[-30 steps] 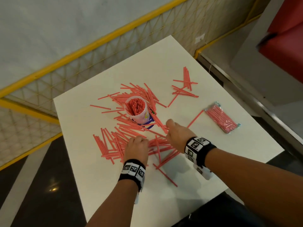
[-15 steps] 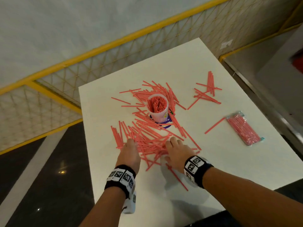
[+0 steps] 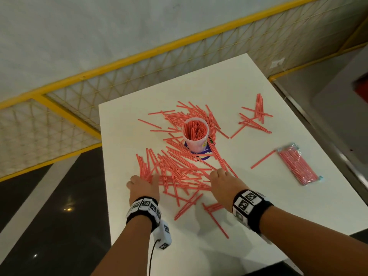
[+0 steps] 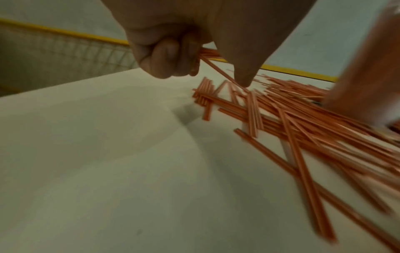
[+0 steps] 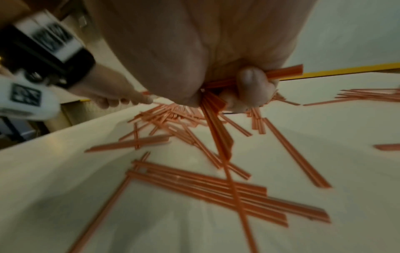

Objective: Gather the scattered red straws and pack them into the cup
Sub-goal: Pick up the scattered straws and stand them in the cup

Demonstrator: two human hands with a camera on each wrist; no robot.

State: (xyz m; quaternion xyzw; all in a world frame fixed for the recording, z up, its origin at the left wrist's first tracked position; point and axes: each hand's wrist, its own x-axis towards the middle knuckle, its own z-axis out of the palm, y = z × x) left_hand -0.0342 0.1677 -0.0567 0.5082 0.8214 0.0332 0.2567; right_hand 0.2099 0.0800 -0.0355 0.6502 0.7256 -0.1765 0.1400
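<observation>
A clear plastic cup [image 3: 196, 134] stands upright mid-table, packed with red straws. Many loose red straws [image 3: 175, 170] lie in a heap in front of it. My left hand [image 3: 143, 186] sits at the heap's left end; in the left wrist view its curled fingers [image 4: 166, 58] and thumb hold a few straws [image 4: 214, 67]. My right hand [image 3: 224, 184] is on the heap's right end; in the right wrist view its curled fingers [image 5: 251, 85] grip a bunch of straws [image 5: 216, 106].
A smaller scatter of straws [image 3: 256, 116] lies at the far right. A sealed packet of straws [image 3: 297, 166] rests near the right table edge, one single straw [image 3: 262, 159] beside it. The white table [image 3: 229, 88] ends close on my left, above dark floor.
Both hands have moved toward me and apart along the heap's near edge. The camera view has shifted, so the table sits further right in the picture.
</observation>
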